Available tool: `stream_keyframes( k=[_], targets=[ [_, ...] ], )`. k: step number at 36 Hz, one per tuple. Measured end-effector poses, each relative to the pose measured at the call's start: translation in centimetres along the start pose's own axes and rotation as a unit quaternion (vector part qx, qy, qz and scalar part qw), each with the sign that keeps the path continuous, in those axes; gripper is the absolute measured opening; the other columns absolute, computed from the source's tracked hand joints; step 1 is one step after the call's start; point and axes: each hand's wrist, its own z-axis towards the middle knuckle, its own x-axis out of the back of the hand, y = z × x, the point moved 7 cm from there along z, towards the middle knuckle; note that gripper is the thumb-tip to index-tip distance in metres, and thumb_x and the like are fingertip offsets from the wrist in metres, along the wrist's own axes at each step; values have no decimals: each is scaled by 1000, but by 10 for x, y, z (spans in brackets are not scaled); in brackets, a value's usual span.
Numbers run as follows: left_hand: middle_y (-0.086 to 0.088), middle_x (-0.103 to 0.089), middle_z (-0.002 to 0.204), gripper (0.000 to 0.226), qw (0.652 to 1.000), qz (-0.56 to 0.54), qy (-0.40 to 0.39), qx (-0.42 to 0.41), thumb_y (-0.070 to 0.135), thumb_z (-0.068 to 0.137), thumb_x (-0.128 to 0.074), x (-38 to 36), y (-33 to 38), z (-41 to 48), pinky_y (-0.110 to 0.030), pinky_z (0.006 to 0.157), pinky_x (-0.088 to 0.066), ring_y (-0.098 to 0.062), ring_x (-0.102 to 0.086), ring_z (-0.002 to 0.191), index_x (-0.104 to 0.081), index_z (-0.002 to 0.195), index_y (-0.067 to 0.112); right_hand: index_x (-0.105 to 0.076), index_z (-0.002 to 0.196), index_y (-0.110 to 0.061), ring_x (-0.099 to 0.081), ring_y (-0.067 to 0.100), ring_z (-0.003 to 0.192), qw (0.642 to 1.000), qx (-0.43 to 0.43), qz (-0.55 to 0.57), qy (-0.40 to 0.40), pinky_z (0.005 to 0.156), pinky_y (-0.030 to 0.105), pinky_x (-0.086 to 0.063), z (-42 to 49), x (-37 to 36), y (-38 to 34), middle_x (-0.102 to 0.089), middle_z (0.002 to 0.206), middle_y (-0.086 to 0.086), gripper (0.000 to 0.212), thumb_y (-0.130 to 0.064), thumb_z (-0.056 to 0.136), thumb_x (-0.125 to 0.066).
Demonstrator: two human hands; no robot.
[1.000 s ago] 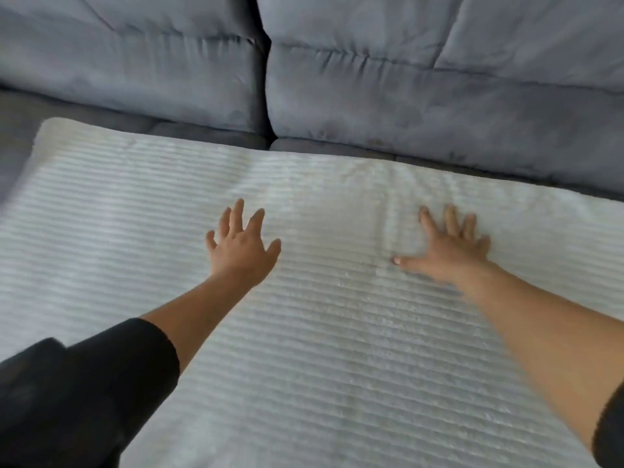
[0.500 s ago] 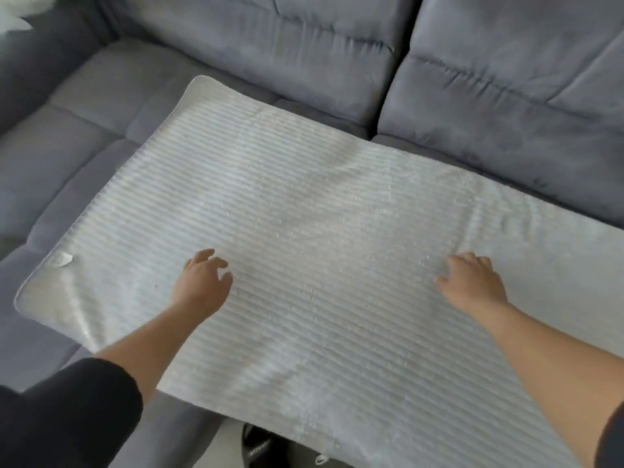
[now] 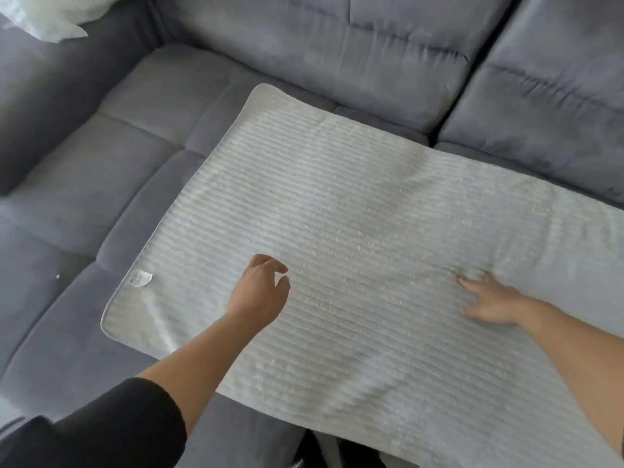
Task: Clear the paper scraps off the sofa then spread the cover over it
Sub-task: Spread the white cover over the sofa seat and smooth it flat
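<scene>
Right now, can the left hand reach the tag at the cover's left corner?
Probably yes: the left hand hangs over the cover, just right of the tag, with only flat fabric between them.

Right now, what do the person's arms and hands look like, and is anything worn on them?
Both hands are bare: the left hand and right hand show no gloves, and no watch or band at the wrists. The left arm has a black sleeve ending near the elbow, with the forearm bare. The right forearm is bare too.
</scene>
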Motion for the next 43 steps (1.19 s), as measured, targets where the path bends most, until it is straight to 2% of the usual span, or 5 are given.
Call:
stream_keyframes(
  k=[5,11,18,35,43],
  targets=[
    [9,-51,132,28,1000,3,-7,-22,26,101,-52,3,16,36,-31,85,-56,-6,-64,90,-66,124,19,-25,155,-42,-24,23,151,999,32,19,-14,120,31,-21,13,5,1,-20,165,6,75,-53,90,-60],
    [7,-55,130,28,997,34,-6,-70,24,102,-51,-4,55,118,-25,79,-50,-6,-63,87,-65,126,20,-62,60,-14,-68,23,64,984,20,134,119,59,28,-45,50,103,-1,-70,68,7,27,-29,82,-56],
    [-1,-60,123,29,991,92,17,-95,18,103,-46,-19,130,240,-26,79,-43,-16,-58,96,-68,122,16,-57,109,-20,-53,35,99,884,-39,257,388,75,38,-42,95,233,17,-61,111,14,19,-28,101,-41],
    [-17,-59,85,56,968,235,-91,20,42,98,-56,-65,226,425,-38,57,-48,-31,-60,68,-27,131,7,-45,96,-17,-71,23,63,963,37,196,180,70,40,-58,188,266,28,-70,79,9,17,-33,101,-43],
    [-18,-68,81,34,948,288,-129,-44,38,103,-45,-63,225,443,-28,52,-43,-28,-61,62,-59,102,8,-40,91,-15,-67,22,47,958,36,188,215,53,40,-53,179,263,22,-62,79,11,20,-30,104,-38]
  ],
)
